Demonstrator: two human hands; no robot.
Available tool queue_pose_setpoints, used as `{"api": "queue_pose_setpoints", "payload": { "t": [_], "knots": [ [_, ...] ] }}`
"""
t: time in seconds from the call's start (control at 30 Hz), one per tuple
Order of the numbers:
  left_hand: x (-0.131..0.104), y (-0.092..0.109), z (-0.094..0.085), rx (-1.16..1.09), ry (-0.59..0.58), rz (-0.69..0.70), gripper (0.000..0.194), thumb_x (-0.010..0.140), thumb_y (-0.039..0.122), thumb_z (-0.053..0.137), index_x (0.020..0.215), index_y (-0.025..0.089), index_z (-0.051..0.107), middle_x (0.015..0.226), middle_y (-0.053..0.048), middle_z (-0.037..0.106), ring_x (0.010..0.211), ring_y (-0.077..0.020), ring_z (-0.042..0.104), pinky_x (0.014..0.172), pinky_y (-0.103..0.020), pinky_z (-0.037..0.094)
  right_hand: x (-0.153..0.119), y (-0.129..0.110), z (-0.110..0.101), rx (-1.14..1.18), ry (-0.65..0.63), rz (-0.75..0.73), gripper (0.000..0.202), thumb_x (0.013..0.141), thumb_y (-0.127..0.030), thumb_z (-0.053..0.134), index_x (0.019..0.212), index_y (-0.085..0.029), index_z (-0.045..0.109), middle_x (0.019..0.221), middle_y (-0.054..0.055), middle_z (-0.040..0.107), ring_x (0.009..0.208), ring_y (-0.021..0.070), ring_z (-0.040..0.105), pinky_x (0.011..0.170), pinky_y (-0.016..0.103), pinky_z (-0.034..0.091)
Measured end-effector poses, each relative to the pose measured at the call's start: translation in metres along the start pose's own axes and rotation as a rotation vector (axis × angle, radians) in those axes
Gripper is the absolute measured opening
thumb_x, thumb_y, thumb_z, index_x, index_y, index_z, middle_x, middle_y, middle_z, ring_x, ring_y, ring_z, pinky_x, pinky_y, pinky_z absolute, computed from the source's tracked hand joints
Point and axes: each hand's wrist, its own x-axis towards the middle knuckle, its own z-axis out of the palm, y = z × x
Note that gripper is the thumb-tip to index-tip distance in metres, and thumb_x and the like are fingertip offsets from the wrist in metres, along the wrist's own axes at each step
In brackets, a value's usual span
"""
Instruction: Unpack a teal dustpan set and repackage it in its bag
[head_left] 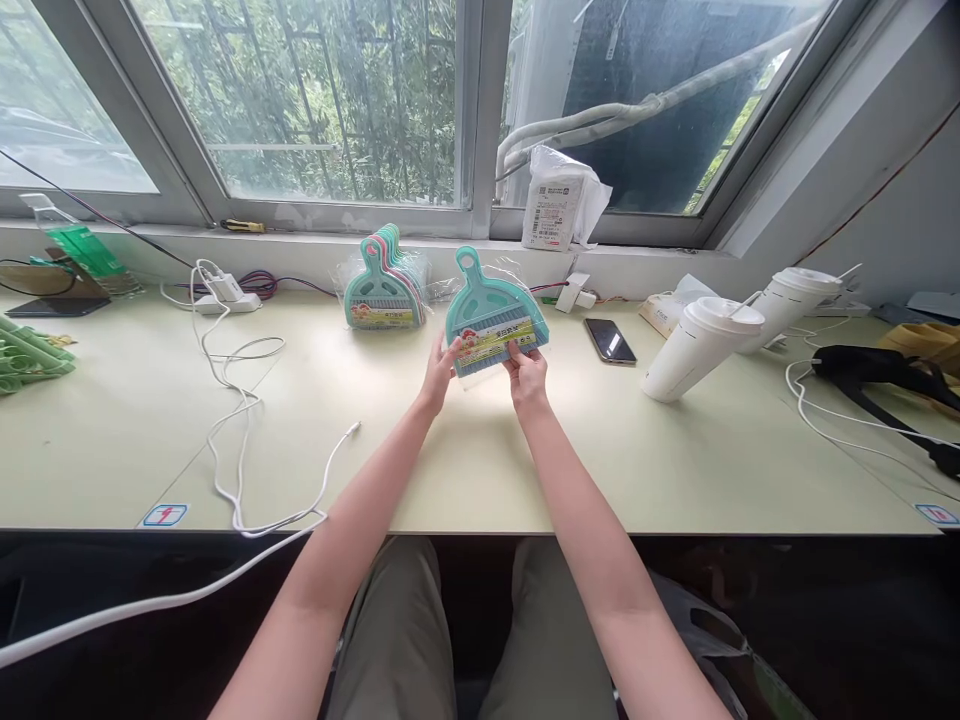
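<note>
Teal dustpan set (pixel 496 312) upright above desk (pixel 675 460) — left hand (pixel 440 372), right hand (pixel 528 377) pinching lower edge, arms outstretched.

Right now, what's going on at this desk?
A person seated at a pale desk holds a teal mini dustpan set in clear wrapping, upright above the desk, left hand and right hand gripping its lower edge by the label. Behind it, a stack of similar wrapped sets leans near the window sill. A phone and two white lidded cups are to the right, and a white cable trails on the left.
</note>
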Motion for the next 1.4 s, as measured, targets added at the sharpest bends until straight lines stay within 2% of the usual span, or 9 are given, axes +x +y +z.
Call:
{"api": "queue_pose_setpoints", "payload": {
  "t": [0.23, 0.43, 0.73, 0.87, 0.97, 1.03, 1.13, 1.23, 1.4],
  "knots": [
    [-0.008, 0.007, -0.004, -0.035, -0.389, -0.251, 0.052, 0.083, 0.048, 0.062, 0.126, 0.019, 0.056, 0.132, -0.015, 0.058, 0.116, -0.0290, 0.060, 0.100, -0.046, 0.044, 0.004, 0.001, -0.004, 0.029, 0.036, -0.029, 0.034, 0.070, -0.016, 0.071, 0.104, -0.018, 0.065, 0.105, 0.005, 0.072, 0.100, 0.0186, 0.067, 0.096, 0.036, 0.054],
    [0.001, 0.006, -0.008, -0.012, -0.175, -0.023, 0.049, 0.081, 0.046, 0.062, 0.122, 0.018, 0.056, 0.131, -0.012, 0.059, 0.124, -0.0270, 0.054, 0.100, -0.042, 0.046, 0.002, 0.003, -0.002, 0.016, 0.011, 0.012, 0.032, 0.071, -0.014, 0.070, 0.102, -0.018, 0.066, 0.101, 0.005, 0.072, 0.099, 0.0189, 0.068, 0.094, 0.037, 0.056],
    [0.004, 0.002, -0.018, 0.145, -0.100, -0.065, 0.050, 0.077, 0.040, 0.063, 0.119, 0.016, 0.050, 0.118, -0.012, 0.064, 0.105, -0.0255, 0.063, 0.084, -0.039, 0.054, 0.009, 0.002, -0.005, 0.005, 0.002, 0.172, 0.017, 0.076, -0.014, 0.065, 0.093, -0.016, 0.065, 0.085, 0.004, 0.073, 0.089, 0.0176, 0.070, 0.091, 0.034, 0.057],
    [0.007, 0.008, -0.025, 0.118, -0.085, -0.090, 0.050, 0.078, 0.036, 0.059, 0.122, 0.017, 0.045, 0.106, -0.010, 0.066, 0.086, -0.0225, 0.069, 0.072, -0.037, 0.057, 0.012, -0.007, -0.011, -0.184, 0.020, 0.262, 0.016, 0.085, -0.026, 0.055, 0.082, -0.014, 0.065, 0.072, 0.006, 0.072, 0.075, 0.0186, 0.071, 0.080, 0.037, 0.060],
    [0.011, 0.012, -0.035, 0.083, 0.002, -0.104, 0.049, 0.077, 0.033, 0.058, 0.122, 0.019, 0.042, 0.099, -0.007, 0.065, 0.073, -0.0191, 0.069, 0.064, -0.034, 0.057, 0.010, -0.014, -0.016, -0.498, 0.097, 0.092, 0.021, 0.085, -0.027, 0.052, 0.077, -0.014, 0.066, 0.071, 0.008, 0.070, 0.076, 0.0215, 0.071, 0.080, 0.041, 0.059],
    [0.015, 0.014, -0.044, 0.054, 0.106, -0.105, 0.046, 0.077, 0.031, 0.058, 0.119, 0.018, 0.044, 0.096, -0.006, 0.065, 0.070, -0.0170, 0.067, 0.061, -0.032, 0.057, 0.008, -0.017, -0.018, -0.658, 0.105, -0.162, 0.017, 0.083, -0.019, 0.053, 0.088, -0.017, 0.068, 0.093, 0.009, 0.072, 0.097, 0.0222, 0.068, 0.093, 0.043, 0.053],
    [0.019, 0.016, -0.057, 0.005, 0.216, -0.128, 0.038, 0.075, 0.027, 0.059, 0.110, 0.016, 0.049, 0.092, -0.005, 0.065, 0.067, -0.0134, 0.063, 0.056, -0.027, 0.055, 0.006, -0.018, -0.018, -0.844, -0.109, -0.446, 0.043, 0.076, -0.007, 0.057, 0.112, -0.028, 0.065, 0.135, 0.002, 0.057, 0.135, 0.0205, 0.042, 0.113, 0.046, 0.032],
    [0.020, 0.015, -0.064, -0.013, 0.180, -0.180, 0.031, 0.074, 0.023, 0.061, 0.103, 0.015, 0.053, 0.089, -0.004, 0.064, 0.063, -0.0104, 0.060, 0.051, -0.023, 0.053, 0.006, -0.014, -0.017, -0.935, -0.261, -0.513, 0.041, 0.072, -0.009, 0.067, 0.105, -0.034, 0.068, 0.141, -0.003, 0.051, 0.143, 0.0219, 0.025, 0.116, 0.051, 0.021],
    [0.017, 0.009, -0.066, 0.106, 0.014, -0.315, 0.028, 0.076, 0.023, 0.061, 0.100, 0.014, 0.052, 0.080, -0.004, 0.065, 0.054, -0.0110, 0.060, 0.038, -0.018, 0.040, 0.013, -0.005, -0.024, -0.846, -0.215, -0.514, 0.003, 0.075, -0.028, 0.072, 0.073, -0.031, 0.074, 0.118, 0.000, 0.065, 0.122, 0.0232, 0.047, 0.111, 0.046, 0.030]
  ]
}}
